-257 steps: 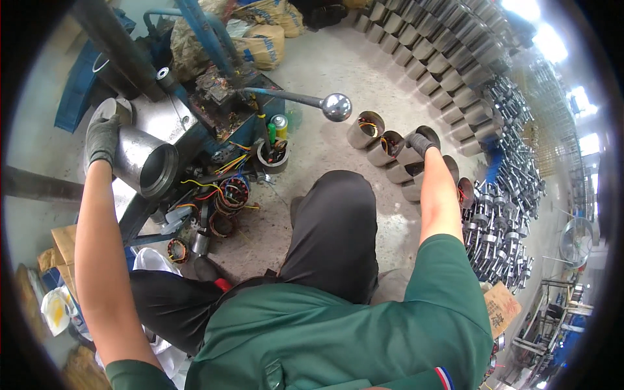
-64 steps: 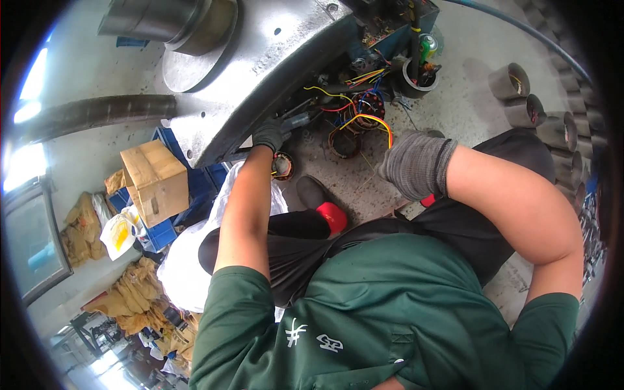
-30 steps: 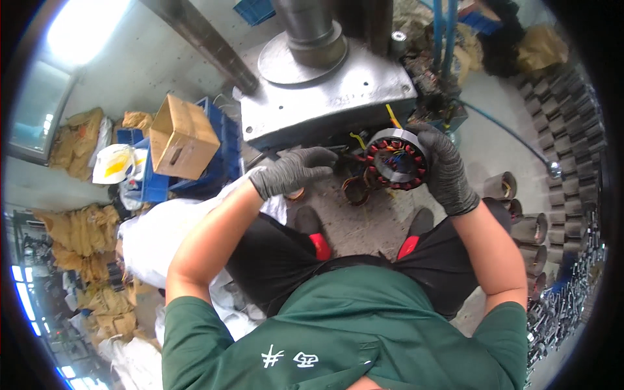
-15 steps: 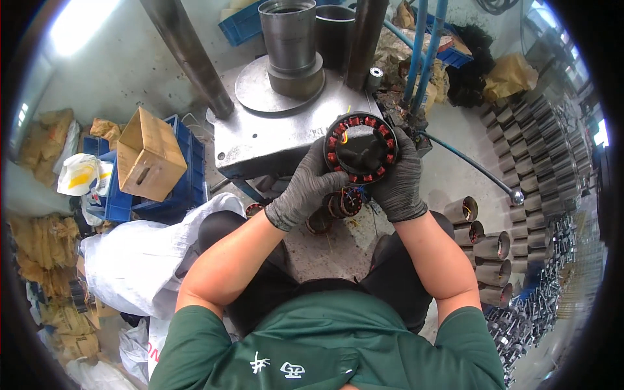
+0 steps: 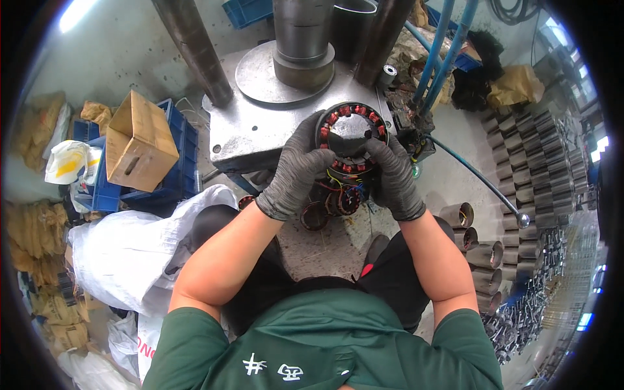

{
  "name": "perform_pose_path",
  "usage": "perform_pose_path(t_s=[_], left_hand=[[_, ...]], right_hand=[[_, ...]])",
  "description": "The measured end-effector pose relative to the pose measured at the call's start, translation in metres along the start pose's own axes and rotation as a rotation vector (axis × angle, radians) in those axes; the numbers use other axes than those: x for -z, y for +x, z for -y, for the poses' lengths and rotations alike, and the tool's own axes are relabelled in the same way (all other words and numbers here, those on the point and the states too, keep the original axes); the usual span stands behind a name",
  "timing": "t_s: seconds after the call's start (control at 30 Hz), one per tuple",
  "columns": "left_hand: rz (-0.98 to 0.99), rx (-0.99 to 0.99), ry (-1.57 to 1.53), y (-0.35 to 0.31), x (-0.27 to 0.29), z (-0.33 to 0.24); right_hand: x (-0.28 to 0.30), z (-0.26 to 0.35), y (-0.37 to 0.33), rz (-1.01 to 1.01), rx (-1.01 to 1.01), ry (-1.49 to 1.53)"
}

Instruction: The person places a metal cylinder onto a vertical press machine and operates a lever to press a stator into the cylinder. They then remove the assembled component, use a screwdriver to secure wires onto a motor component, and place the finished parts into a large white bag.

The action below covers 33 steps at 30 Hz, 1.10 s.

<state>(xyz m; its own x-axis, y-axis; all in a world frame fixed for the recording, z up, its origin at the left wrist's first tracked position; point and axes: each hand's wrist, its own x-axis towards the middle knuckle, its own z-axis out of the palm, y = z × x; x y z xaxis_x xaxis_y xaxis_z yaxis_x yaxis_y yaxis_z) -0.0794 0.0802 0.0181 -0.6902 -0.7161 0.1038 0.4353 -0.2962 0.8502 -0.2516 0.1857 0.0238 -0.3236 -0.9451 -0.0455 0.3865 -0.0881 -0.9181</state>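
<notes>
A ring-shaped motor stator [image 5: 342,114] with red copper windings is held up between both gloved hands, just in front of the press table. It is tilted, and the table's bright surface shows through its middle. My left hand [image 5: 291,172] is closed on its left side, thumb over the lower rim. My right hand [image 5: 398,179] grips the right side, with the thumb at the inner edge; its other fingers are mostly hidden behind the ring. Yellow and other coloured wires hang below it. More wound stators [image 5: 348,201] sit lower down, between my legs.
Ahead stands a metal press table [image 5: 250,133] with a steel cylinder [image 5: 302,36] on a round plate, between thick posts. A ball-ended lever [image 5: 522,220] slants out right. Rows of metal sleeves [image 5: 520,156] cover the right floor. A cardboard box [image 5: 143,146] and white sack [image 5: 123,260] are left.
The stator has tilted, so its middle now shows the table instead of dark fingers. My right thumb has come round to the inner edge. The whole view has shifted slightly.
</notes>
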Motion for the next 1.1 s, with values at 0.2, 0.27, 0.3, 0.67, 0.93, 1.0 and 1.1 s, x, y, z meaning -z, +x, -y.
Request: perform_pose_path(t_s=[0.2,0.27,0.3,0.67,0.93,1.0,1.1], left_hand=[[-0.054,0.174,-0.003,-0.005,-0.009,0.014],[-0.145,0.085,-0.004,-0.004,-0.021,0.021],[-0.213,0.078,-0.067,-0.002,-0.020,0.022],[-0.379,-0.078,-0.124,0.033,0.042,-0.011],[-0.375,-0.102,0.396,0.036,0.045,-0.016],[-0.298,-0.046,0.818,0.040,0.046,-0.012],[-0.210,-0.076,0.991,0.038,0.044,-0.010]], right_hand=[[-0.022,-0.010,0.000,0.007,0.057,0.159],[-0.022,-0.015,0.004,0.013,0.035,0.097],[-0.021,-0.012,0.006,0.018,0.036,0.090],[0.077,0.007,0.101,-0.348,0.102,-1.779],[0.122,0.001,0.123,-0.330,0.074,-1.681],[0.136,0.005,0.117,-0.252,0.124,-1.552],[0.137,0.017,0.098,-0.086,0.003,-1.028]])
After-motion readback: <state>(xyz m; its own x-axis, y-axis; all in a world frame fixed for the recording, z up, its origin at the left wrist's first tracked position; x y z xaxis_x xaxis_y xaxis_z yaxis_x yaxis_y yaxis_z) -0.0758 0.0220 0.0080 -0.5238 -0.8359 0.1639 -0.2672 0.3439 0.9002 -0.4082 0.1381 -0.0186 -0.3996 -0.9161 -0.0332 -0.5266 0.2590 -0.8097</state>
